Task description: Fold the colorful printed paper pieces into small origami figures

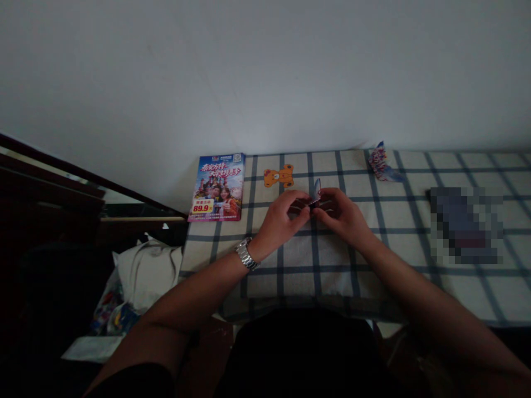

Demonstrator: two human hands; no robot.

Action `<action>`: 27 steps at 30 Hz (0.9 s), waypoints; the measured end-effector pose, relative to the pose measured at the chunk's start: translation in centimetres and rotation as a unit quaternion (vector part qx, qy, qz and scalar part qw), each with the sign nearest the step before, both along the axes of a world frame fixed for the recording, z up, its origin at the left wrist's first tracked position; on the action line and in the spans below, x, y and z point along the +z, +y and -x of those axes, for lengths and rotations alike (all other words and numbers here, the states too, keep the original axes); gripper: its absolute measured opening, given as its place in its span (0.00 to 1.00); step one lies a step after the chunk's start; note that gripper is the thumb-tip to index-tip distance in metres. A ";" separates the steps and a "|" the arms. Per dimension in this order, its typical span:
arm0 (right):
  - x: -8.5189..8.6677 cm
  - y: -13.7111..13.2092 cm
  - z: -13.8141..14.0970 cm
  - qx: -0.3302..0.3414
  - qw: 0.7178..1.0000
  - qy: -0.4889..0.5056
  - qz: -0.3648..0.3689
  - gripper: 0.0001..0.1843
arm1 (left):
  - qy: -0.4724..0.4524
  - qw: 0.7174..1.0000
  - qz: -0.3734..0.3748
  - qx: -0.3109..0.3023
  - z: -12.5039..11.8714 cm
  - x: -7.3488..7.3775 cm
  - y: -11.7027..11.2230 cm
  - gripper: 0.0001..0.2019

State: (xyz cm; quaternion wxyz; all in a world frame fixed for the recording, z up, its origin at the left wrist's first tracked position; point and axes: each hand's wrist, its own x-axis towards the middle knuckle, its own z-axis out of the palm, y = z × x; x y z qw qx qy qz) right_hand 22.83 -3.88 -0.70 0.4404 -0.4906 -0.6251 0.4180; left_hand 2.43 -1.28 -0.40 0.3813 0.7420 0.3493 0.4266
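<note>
Both my hands meet over the middle of a table covered with a white cloth with dark blue checks (365,276). Between them stands a small folded piece of printed paper (317,193), pinched from both sides. My left hand (284,215), with a metal watch on its wrist, has its fingers curled onto the paper's left side. My right hand (340,213) grips the paper's right side with bent fingers.
A colourful flyer (218,188) lies at the table's left end. An orange bear-shaped cutout (279,176) lies just behind my hands. A crumpled printed paper piece (380,162) sits at the back right by the white wall. Bags (143,271) lie on the floor to the left.
</note>
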 end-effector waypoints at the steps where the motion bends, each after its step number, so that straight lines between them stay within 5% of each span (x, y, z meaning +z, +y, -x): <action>1: 0.0 0.0 0.0 0.000 1.000 -0.002 0.000 0.23 | -0.001 1.000 0.000 0.000 0.0 0.0 0.0 0.08; 27: 0.0 0.0 -0.1 0.003 0.999 0.030 0.016 0.24 | -0.054 0.998 0.025 -0.014 0.1 -0.8 0.3 0.16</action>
